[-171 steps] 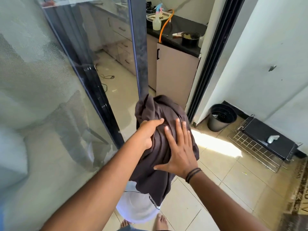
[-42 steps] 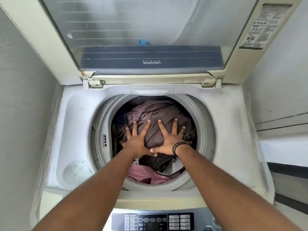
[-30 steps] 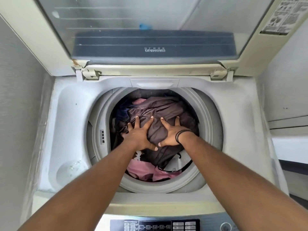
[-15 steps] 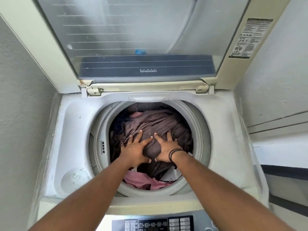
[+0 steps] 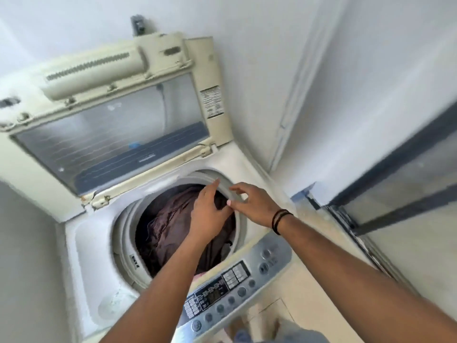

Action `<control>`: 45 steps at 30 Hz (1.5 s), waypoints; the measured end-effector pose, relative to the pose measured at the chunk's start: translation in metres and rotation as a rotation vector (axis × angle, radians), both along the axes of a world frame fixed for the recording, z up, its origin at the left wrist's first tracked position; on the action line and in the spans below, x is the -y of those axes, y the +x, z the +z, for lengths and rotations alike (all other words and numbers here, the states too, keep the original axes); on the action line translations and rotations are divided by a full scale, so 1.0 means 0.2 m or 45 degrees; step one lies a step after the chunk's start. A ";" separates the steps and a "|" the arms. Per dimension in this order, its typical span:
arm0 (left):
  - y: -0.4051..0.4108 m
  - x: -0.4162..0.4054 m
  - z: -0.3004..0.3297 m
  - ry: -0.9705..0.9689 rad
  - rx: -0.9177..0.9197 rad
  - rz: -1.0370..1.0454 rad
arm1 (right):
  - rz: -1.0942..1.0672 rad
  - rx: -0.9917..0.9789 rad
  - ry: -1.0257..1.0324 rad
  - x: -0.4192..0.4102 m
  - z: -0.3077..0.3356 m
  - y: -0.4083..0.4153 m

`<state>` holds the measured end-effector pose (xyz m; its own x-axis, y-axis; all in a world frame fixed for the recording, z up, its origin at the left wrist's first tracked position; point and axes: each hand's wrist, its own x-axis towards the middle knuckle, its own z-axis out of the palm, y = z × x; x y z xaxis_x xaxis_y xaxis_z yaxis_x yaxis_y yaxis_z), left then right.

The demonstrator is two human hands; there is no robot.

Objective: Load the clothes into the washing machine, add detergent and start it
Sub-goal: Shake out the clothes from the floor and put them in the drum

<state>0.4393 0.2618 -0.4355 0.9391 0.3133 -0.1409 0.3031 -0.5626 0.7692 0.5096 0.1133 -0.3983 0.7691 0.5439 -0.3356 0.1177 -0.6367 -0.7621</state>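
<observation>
brown cloth filled most of the drum: the dark clothes [image 5: 170,226] lay heaped inside the washing machine [image 5: 81,243], with a sliver of pink fabric [image 5: 200,275] showing at the near edge of the opening. the drum's pale ring [image 5: 123,233] ran round the load. the lid [image 5: 111,125] stood raised behind it, its clear panel tilted back against the white wall [image 5: 272,58], and a printed label [image 5: 212,101] sat on the lid's right frame.

the left hand [image 5: 207,216] was over the right part of the drum, palm down, fingers straight and loosely together, reaching toward the far rim; it gripped nothing, and whether it touched the cloth beneath could not be told. the right hand [image 5: 254,204] hovered just beside it, over the ring's right edge, fingers spread and slightly curled, holding nothing. its thumb tip was near the left hand's knuckles. a dark band [image 5: 280,220] circled the right wrist.

the silver control panel [image 5: 235,285] with its buttons and small display ran along the front of the machine, under both forearms. a round recess [image 5: 111,305] sat in the machine's top at the near left corner. to the right was a dark-framed sliding door [image 5: 395,189]. the whole view was tilted and somewhat blurred.
</observation>
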 end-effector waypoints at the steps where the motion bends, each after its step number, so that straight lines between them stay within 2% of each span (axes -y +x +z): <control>1: 0.01 0.07 0.05 -0.005 0.031 -0.029 | -0.075 0.004 0.034 0.08 0.03 -0.01; 7: -0.01 0.76 0.22 -0.063 0.294 -0.299 | -0.608 0.013 0.251 0.79 0.10 -0.19; 11: -0.06 1.27 0.22 -0.018 0.342 -0.601 | -0.891 0.047 0.276 1.30 0.08 -0.42; 15: -0.20 1.88 0.22 0.044 0.216 -1.034 | -1.210 0.026 0.270 1.91 0.05 -0.77; 24: -0.56 2.96 0.10 0.031 0.035 -1.475 | -1.671 -0.102 0.288 2.86 -0.11 -1.48; 28: -0.70 3.32 0.04 0.112 -0.002 -1.586 | -1.888 -0.123 0.322 3.16 -0.14 -1.69; 34: -0.83 3.83 -0.08 0.135 -0.025 -1.898 | -2.121 -0.236 0.340 3.55 -0.28 -1.91; 42: -0.99 4.58 -0.28 0.121 -0.234 -2.232 | -2.440 -0.393 0.216 4.03 -0.39 -2.20; 45: -1.06 4.85 -0.41 0.226 -0.286 -2.431 | -2.524 -0.485 0.198 4.21 -0.46 -2.26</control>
